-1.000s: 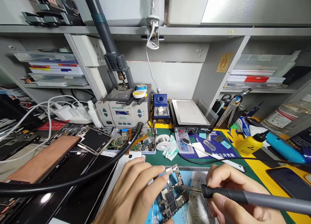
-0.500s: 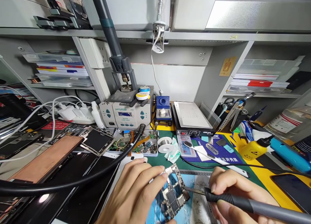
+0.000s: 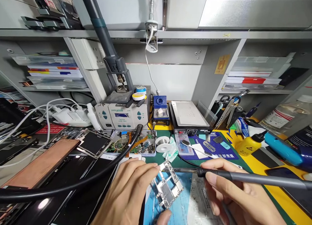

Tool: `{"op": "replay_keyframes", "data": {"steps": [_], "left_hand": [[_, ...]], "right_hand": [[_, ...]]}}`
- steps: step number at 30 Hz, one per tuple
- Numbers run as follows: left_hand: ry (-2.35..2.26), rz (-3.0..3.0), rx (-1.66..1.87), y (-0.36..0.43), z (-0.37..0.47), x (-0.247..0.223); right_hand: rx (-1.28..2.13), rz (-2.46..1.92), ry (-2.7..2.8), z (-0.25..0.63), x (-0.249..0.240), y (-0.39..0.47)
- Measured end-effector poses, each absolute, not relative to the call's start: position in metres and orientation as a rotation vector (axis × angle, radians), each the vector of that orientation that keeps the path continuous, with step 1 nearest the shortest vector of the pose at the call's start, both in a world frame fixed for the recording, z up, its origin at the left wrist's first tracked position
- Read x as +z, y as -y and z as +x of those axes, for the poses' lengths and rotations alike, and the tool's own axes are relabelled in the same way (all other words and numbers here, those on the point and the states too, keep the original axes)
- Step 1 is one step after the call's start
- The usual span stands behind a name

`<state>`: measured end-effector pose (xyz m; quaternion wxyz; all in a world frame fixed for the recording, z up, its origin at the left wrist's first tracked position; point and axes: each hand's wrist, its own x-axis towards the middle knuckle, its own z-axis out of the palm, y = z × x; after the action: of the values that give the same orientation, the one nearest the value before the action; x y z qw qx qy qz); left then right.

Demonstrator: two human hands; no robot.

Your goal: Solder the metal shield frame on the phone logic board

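The left hand (image 3: 129,192) pinches the circuit board (image 3: 168,187) (tilted, shields up); the right hand (image 3: 234,195) holds the soldering iron (image 3: 243,177) just beside it.

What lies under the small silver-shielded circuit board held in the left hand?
Under the silver-shielded circuit board, pinched by the left hand, a light blue mat shows. The board and hand cover whatever lies directly beneath.
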<state>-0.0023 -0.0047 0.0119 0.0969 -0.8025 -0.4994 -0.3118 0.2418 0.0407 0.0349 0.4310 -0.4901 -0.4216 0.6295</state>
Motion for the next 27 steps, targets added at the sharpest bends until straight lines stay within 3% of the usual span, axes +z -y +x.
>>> {"op": "replay_keyframes", "data": {"steps": [27], "left_hand": [[1.335, -2.258, -0.785, -0.002, -0.003, 0.000]], "right_hand": [[1.416, -1.245, 1.105, 0.254, 0.035, -0.066]]}}
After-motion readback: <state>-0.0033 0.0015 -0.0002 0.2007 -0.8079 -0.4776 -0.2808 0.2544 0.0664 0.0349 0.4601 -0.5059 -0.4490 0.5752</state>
